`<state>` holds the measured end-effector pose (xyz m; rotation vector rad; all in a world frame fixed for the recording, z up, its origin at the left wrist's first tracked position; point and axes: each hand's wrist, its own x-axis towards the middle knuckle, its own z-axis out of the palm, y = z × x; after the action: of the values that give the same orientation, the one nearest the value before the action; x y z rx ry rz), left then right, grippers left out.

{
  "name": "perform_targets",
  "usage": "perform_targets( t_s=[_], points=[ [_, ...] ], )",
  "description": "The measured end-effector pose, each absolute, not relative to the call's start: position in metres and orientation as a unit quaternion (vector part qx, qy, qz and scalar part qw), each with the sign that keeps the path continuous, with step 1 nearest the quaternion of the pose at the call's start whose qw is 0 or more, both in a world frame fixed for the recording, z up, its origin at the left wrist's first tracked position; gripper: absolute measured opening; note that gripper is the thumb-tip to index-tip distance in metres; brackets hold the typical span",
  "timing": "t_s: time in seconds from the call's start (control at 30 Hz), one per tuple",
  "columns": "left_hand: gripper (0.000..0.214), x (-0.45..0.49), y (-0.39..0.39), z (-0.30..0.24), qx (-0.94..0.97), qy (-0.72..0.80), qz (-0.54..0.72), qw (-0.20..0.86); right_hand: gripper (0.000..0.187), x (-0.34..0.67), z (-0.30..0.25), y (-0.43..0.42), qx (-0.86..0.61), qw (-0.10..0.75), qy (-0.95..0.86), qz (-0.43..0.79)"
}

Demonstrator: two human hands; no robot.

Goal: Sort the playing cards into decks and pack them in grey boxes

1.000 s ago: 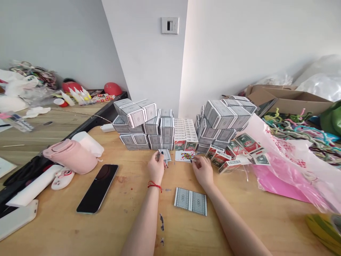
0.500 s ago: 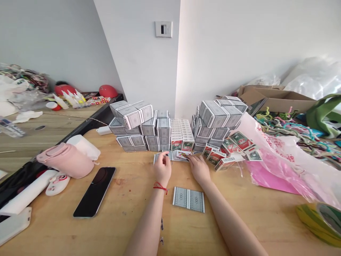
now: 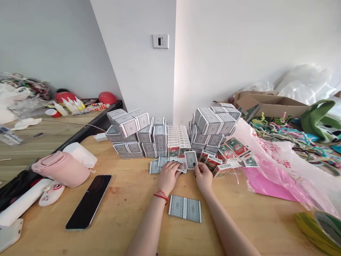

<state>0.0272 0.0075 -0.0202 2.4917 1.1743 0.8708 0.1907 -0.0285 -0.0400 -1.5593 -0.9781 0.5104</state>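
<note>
My left hand [image 3: 168, 176] lies palm down over loose playing cards [image 3: 163, 164] with grey-green patterned backs, and its fingers cover part of them. I cannot tell whether it grips them. My right hand [image 3: 203, 176] is close by, its fingertips at the lower corner of a single tilted playing card [image 3: 191, 159]. A red-and-white face shows on a card partly hidden under my left fingers. Nearer me, a pair of face-down card packs [image 3: 184, 208] lies on the wooden table [image 3: 128, 213], out of reach of my fingers.
Stacks of boxed card decks [image 3: 153, 137] rise behind my hands, with red-and-green boxes [image 3: 226, 154] scattered to the right. A black phone [image 3: 88, 202] and pink bottle [image 3: 62, 169] are on the left; a pink-white plastic bag [image 3: 269, 167] is on the right.
The view has tilted and shifted. My hands have moved slightly apart, the loose cards are spread wider, and a single card now stands tilted at my right fingertips.
</note>
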Motion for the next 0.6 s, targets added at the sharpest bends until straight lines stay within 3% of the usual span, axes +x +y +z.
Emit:
perform_targets(
  t_s=[0.13, 0.3, 0.6],
  points=[
    [0.028, 0.026, 0.006, -0.018, 0.854, 0.417, 0.284, 0.127, 0.041, 0.185, -0.033, -0.033, -0.644, 0.606, -0.37, 0.284],
    [0.047, 0.029, 0.002, -0.016, 0.853, 0.426, 0.277, 0.119, 0.045, 0.175, -0.026, -0.039, -0.648, 0.602, -0.351, 0.309],
    [0.034, 0.031, 0.001, -0.013, 0.861, 0.425, 0.256, 0.113, 0.048, 0.179, -0.026, -0.038, -0.639, 0.632, -0.319, 0.3]
  ],
)
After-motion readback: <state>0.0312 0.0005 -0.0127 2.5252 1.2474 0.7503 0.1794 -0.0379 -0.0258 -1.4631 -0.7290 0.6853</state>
